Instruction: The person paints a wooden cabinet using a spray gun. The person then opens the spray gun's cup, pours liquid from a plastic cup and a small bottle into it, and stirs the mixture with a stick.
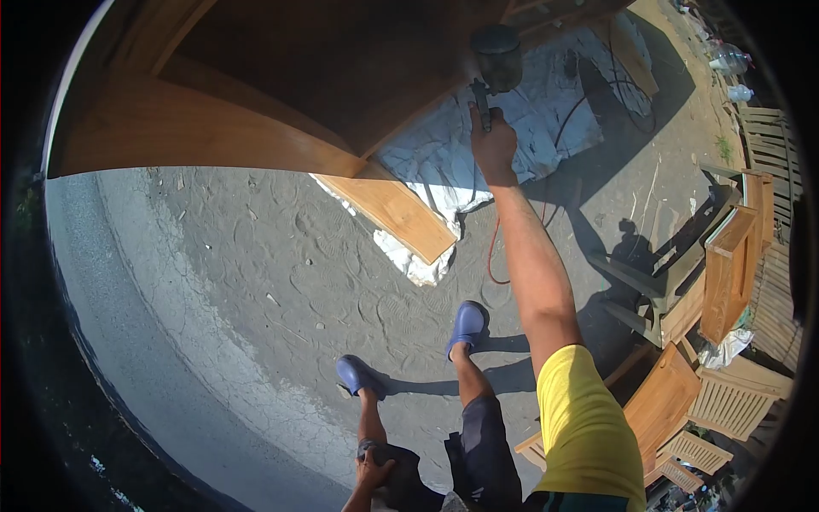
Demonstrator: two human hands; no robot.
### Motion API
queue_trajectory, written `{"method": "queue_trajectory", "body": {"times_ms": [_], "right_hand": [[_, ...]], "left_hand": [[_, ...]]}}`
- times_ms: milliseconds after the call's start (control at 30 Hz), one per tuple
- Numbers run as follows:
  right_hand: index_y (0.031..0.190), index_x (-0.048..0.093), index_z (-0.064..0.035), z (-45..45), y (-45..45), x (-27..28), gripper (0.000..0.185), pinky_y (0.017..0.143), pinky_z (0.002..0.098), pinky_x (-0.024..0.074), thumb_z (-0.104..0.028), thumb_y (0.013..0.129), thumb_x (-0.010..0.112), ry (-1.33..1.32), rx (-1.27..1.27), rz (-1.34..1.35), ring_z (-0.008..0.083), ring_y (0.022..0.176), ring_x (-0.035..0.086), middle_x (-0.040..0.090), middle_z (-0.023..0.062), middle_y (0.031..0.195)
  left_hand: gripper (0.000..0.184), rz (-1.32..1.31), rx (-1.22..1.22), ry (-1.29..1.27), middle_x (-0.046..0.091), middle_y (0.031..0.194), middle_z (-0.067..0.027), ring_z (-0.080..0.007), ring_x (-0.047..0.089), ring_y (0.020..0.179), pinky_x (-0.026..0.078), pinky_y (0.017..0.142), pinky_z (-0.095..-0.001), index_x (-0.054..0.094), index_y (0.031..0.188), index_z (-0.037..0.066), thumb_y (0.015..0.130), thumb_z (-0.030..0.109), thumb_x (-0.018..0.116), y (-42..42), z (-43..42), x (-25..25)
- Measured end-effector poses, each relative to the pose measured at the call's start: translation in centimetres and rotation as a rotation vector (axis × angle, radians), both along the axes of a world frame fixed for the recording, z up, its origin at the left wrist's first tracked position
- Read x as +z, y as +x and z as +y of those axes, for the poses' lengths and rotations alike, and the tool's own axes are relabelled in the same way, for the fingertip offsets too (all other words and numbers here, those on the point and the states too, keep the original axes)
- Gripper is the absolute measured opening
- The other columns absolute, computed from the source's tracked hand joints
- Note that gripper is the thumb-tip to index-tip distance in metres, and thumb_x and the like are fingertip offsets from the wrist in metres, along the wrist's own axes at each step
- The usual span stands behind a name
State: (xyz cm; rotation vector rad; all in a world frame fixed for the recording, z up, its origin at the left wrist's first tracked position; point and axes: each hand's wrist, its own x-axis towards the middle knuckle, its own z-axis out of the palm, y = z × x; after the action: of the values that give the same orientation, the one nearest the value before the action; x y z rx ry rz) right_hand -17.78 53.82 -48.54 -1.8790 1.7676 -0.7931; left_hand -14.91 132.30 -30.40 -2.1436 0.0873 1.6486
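My right hand (495, 147) is closed round the handle of a spray gun (496, 61) with a dark cup, held out at the top centre. The gun is beside a large brown wooden cabinet (256, 128), whose dark inner side fills the upper left. A red hose (493, 252) hangs below my right forearm. Down at the bottom, my left hand (372, 469) rests at my knee, its fingers partly showing against the dark shorts. Whether it holds anything is too small to tell.
A wooden board (401, 213) lies on white sheeting (546, 111) under the cabinet. Wooden drawers (729, 264), panels (665, 397) and slatted pieces (734, 401) stand at the right. Plastic bottles (728, 60) are at the upper right. Pavement (128, 282) runs along the left.
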Motion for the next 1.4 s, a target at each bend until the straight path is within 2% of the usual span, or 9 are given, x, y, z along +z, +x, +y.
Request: {"method": "queue_trajectory", "body": {"times_ms": [133, 367, 433, 533, 700, 1000, 1133, 1233, 1400], "right_hand": [[0.091, 0.065, -0.0023, 0.9, 0.5, 0.8, 0.046, 0.066, 0.0547, 0.0556, -0.047, 0.098, 0.069, 0.087, 0.133, -0.106, 0.0473, 0.076, 0.072, 0.070, 0.0259, 0.073], [0.093, 0.070, -0.0001, 6.0, 4.7, 2.0, 0.046, 0.067, 0.0496, 0.0539, -0.046, 0.098, 0.068, 0.277, 0.254, -0.344, 0.0449, 0.076, 0.072, 0.070, 0.0256, 0.076], [0.090, 0.071, 0.0011, 6.7, 6.0, 1.9, 0.043, 0.063, 0.0385, 0.0501, -0.041, 0.099, 0.071, 0.424, 0.286, -0.395, 0.0205, 0.065, 0.066, 0.067, 0.0117, 0.068], [0.089, 0.072, 0.0009, 6.9, 7.4, 2.5, 0.043, 0.061, 0.0361, 0.0485, -0.041, 0.099, 0.072, 0.617, 0.269, -0.521, 0.0127, 0.065, 0.064, 0.065, 0.0054, 0.067], [0.094, 0.072, 0.0007, 4.9, 8.5, 2.2, 0.038, 0.066, 0.0466, 0.0512, -0.037, 0.099, 0.069, 0.158, 0.145, -0.294, 0.0468, 0.074, 0.069, 0.070, 0.0265, 0.081], [0.100, 0.067, -0.0021, -1.6, 8.9, 4.0, 0.044, 0.063, 0.0563, 0.0514, -0.045, 0.104, 0.062, 0.026, -0.066, 0.118, 0.0500, 0.080, 0.070, 0.070, 0.0280, 0.079], [0.112, 0.066, -0.0010, -1.3, 9.6, 4.4, 0.040, 0.063, 0.0573, 0.0528, -0.040, 0.105, 0.060, -0.028, 0.068, 0.127, 0.0494, 0.077, 0.069, 0.069, 0.0255, 0.076], [0.117, 0.067, 0.0010, 0.1, 10.6, 2.5, 0.040, 0.063, 0.0554, 0.0528, -0.036, 0.104, 0.062, -0.122, 0.189, -0.082, 0.0475, 0.079, 0.070, 0.069, 0.0255, 0.077], [0.112, 0.072, 0.0026, 3.6, 13.1, 0.6, 0.039, 0.064, 0.0461, 0.0528, -0.034, 0.102, 0.067, 0.174, 0.199, -0.368, 0.0429, 0.074, 0.071, 0.071, 0.0253, 0.078]], "left_hand": [[0.107, -0.185, -0.121, -0.282, 0.046, 0.147, -0.0319, -0.0482, 0.048, 0.138, 0.045, 0.114, -0.0525, 0.034, 0.160, 0.016, 0.073, 0.049, 0.087, 0.3, -3.4, 1.0], [0.104, -0.222, -0.122, -0.431, 0.045, 0.149, -0.0316, -0.0505, 0.049, 0.136, 0.046, 0.112, -0.0523, 0.039, 0.157, 0.015, 0.070, 0.043, 0.089, 1.3, -12.8, 2.9], [0.096, -0.212, -0.217, -0.402, 0.043, 0.151, -0.0295, -0.0503, 0.049, 0.136, 0.046, 0.112, -0.0519, 0.046, 0.153, 0.018, 0.070, 0.042, 0.089, 0.9, -14.9, 2.6], [0.089, -0.190, -0.361, -0.266, 0.043, 0.150, -0.0268, -0.0487, 0.050, 0.134, 0.049, 0.109, -0.0519, 0.050, 0.149, 0.021, 0.071, 0.042, 0.089, 2.0, -17.9, 0.5], [0.077, -0.157, -0.382, -0.267, 0.047, 0.145, -0.0223, -0.0422, 0.052, 0.131, 0.051, 0.106, -0.0502, 0.054, 0.143, 0.021, 0.075, 0.042, 0.084, 6.9, -18.4, 0.5], [0.073, -0.157, -0.414, -0.291, 0.050, 0.144, -0.0214, -0.0404, 0.053, 0.131, 0.050, 0.106, -0.0492, 0.058, 0.140, 0.019, 0.076, 0.046, 0.081, 11.0, -18.7, -0.9], [0.070, -0.157, -0.407, -0.307, 0.051, 0.145, -0.0207, -0.0410, 0.054, 0.131, 0.051, 0.105, -0.0495, 0.060, 0.138, 0.020, 0.076, 0.045, 0.080, 12.2, -19.3, -0.8], [0.067, -0.153, -0.391, -0.313, 0.051, 0.145, -0.0207, -0.0414, 0.055, 0.130, 0.051, 0.105, -0.0498, 0.061, 0.137, 0.021, 0.077, 0.045, 0.079, 12.6, -19.5, -0.7], [0.069, -0.157, -0.394, -0.312, 0.052, 0.140, -0.0199, -0.0418, 0.056, 0.128, 0.052, 0.104, -0.0509, 0.061, 0.136, 0.020, 0.076, 0.047, 0.078, 12.8, -19.3, -1.1]]}}
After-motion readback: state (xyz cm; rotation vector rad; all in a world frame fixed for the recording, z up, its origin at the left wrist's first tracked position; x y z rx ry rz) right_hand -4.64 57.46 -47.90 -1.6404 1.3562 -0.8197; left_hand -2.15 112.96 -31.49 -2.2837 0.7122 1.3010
